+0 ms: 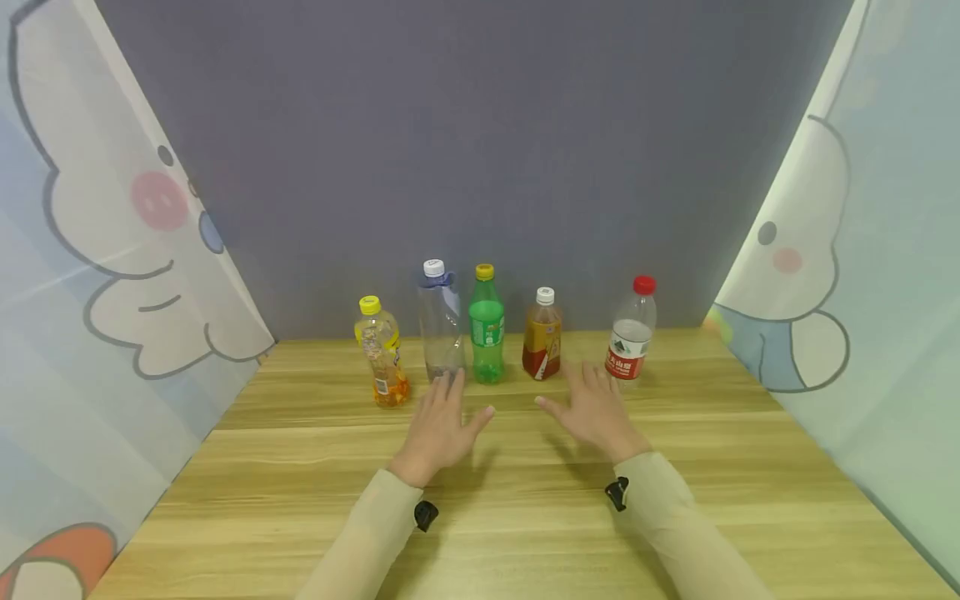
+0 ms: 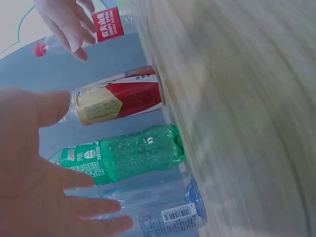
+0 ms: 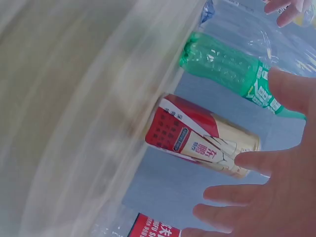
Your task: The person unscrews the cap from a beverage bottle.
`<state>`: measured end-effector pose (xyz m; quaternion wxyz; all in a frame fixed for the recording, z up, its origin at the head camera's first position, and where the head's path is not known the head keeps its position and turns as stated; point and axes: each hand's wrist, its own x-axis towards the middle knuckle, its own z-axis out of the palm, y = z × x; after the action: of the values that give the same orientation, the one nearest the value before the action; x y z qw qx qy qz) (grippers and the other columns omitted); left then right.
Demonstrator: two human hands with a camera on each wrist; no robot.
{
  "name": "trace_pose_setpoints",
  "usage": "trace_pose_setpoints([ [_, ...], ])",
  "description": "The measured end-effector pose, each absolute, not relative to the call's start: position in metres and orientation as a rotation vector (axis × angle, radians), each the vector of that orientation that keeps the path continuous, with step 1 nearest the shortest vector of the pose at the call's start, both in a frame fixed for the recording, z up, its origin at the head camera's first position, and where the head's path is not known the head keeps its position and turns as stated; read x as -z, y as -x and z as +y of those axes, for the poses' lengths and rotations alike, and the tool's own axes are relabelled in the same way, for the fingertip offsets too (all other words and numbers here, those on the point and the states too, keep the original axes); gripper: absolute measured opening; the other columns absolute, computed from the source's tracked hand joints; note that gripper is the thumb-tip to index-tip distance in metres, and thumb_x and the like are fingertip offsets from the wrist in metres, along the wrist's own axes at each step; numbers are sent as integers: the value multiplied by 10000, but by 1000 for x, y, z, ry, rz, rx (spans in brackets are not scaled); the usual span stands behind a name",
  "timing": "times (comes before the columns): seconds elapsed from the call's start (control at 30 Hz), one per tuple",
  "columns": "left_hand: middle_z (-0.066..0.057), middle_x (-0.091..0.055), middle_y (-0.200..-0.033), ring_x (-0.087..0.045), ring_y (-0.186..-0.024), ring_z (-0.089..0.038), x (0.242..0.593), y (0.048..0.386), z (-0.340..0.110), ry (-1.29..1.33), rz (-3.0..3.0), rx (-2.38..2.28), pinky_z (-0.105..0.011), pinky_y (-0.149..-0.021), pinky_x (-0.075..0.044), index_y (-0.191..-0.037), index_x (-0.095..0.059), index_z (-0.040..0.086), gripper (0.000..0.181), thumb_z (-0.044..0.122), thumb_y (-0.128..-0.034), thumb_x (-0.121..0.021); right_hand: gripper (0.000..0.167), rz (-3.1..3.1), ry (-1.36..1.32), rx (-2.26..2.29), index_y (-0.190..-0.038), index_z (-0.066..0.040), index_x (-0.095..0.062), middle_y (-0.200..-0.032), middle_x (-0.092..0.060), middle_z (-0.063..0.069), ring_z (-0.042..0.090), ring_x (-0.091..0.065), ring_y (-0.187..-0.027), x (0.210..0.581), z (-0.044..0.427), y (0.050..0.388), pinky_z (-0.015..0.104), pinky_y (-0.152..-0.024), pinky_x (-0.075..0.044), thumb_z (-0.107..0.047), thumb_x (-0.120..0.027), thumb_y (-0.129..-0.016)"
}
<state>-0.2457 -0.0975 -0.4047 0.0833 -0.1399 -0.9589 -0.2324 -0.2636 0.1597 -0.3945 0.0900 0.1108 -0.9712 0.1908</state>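
Five bottles would be a count, so: several plastic bottles stand upright in a loose row. My left hand (image 1: 437, 429), fingers spread and straight, is in front of the tall clear bottle with a white cap (image 1: 442, 329). My right hand (image 1: 596, 408) is likewise spread, between the red-and-gold labelled bottle (image 1: 542, 340) and the red-capped water bottle (image 1: 632, 333). Neither hand holds anything. A green bottle (image 1: 487, 337) with a yellow cap is in the middle; a yellow-capped bottle (image 1: 384, 354) with orange at its base stands at the left.
The bottles stand on a wood-grain table (image 1: 517, 533), near its back edge. Behind rises a plain dark grey panel (image 1: 480, 150). Cartoon-printed cloths (image 1: 90, 275) hang at both sides. Black bands show at both sleeve cuffs.
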Motion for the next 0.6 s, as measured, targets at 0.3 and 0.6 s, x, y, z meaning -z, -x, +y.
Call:
trace_pose_setpoints([
  [0.3, -279, -247, -1616, -251, -1482, -459, 401, 250, -91, 542, -2849, 776, -609, -1178, -216, -1584, -236, -33, 828, 538, -1035, -478, 894, -2885, -351, -664, -1578, 38, -238, -1563, -237, 391, 586, -271, -1414, 379, 174, 282, 700, -1109, -262, -542, -577, -989],
  [0.6, -264, -310, -1596, -277, -1474, -450, 404, 255, -85, 521, -2846, 952, -605, -1173, -235, -1570, -304, -10, 806, 562, -1028, -477, 945, -2855, -334, -797, -1612, -13, -163, -1607, -247, 307, 525, -276, -1444, 368, 181, 296, 686, -1111, -277, -637, -500, -987],
])
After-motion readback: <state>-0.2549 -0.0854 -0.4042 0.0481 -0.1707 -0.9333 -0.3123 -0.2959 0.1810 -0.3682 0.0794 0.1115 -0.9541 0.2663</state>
